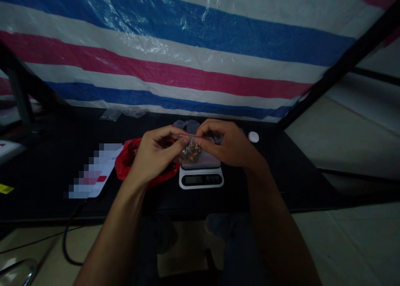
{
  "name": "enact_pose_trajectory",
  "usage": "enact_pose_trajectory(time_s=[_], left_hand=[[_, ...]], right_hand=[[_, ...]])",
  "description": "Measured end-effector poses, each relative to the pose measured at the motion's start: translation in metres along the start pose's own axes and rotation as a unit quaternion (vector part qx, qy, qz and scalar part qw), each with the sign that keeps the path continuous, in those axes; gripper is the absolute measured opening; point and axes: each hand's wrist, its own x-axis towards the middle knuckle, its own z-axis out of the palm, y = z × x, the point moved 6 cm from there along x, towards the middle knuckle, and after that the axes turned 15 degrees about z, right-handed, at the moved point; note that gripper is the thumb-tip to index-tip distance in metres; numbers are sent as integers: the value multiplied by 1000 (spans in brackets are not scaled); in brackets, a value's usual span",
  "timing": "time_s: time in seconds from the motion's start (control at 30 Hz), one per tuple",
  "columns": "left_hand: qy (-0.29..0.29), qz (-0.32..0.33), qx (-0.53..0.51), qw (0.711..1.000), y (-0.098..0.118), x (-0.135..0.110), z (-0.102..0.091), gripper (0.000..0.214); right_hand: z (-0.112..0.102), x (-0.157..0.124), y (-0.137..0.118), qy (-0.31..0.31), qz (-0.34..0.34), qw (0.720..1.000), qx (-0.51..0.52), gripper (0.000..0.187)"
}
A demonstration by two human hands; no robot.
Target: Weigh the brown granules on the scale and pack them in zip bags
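Between both hands hangs a small clear zip bag [191,151] with brownish pieces inside and a red strip along its top. My left hand [156,154] pinches its top edge on the left. My right hand [226,144] pinches the same edge on the right. The bag is just above a small white digital scale [201,176] on the black table [281,173]. A red plastic bag [126,163] lies on the table under my left hand.
A white card or packet [96,169] lies left of the red bag. Clear empty bags [187,124] sit behind the scale, a white round cap [253,136] to the right. A striped tarp [187,48] hangs behind the table. A black cable [67,236] drops off the front edge.
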Motion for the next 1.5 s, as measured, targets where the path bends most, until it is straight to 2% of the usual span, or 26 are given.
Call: enact_pose_trajectory(time_s=[0.33,0.57,0.77,0.83,0.9,1.0,1.07,1.13,1.2,1.27,1.4,1.5], left_hand=[[-20,-17,-2,1000,-5,-2,3,12],[-2,-56,18,998,3,-2,-11,11],[8,-42,70,997,5,-1,-14,17],[-3,-43,107,993,2,-1,-24,22],[-40,-58,175,982,-4,-2,-39,29],[-110,-63,324,938,-14,-7,-69,34],[-158,-83,363,915,-23,-12,-82,37],[-184,-99,380,901,-27,-15,-89,38],[-180,-94,409,890,-26,-15,-93,40],[-165,-64,444,879,-21,-13,-95,43],[-145,-26,506,850,-27,-10,-99,57],[-138,-69,518,841,-49,-10,-99,69]], right_hand=[[9,5,1,9,-12,1000,17,5],[-9,2,13,-20,43,998,40,9],[-22,-2,13,22,72,997,27,18],[-36,-7,16,52,93,994,8,20],[-56,-15,22,92,124,988,-24,21],[-84,-28,36,143,171,970,-94,20],[-90,-33,48,130,206,960,-135,18],[-82,-33,63,70,254,951,-161,14],[-67,-31,74,-9,300,940,-165,11],[-55,-29,76,-45,316,936,-152,13],[-44,-18,51,10,247,962,-117,16],[-23,-10,25,5,167,981,-101,13]])
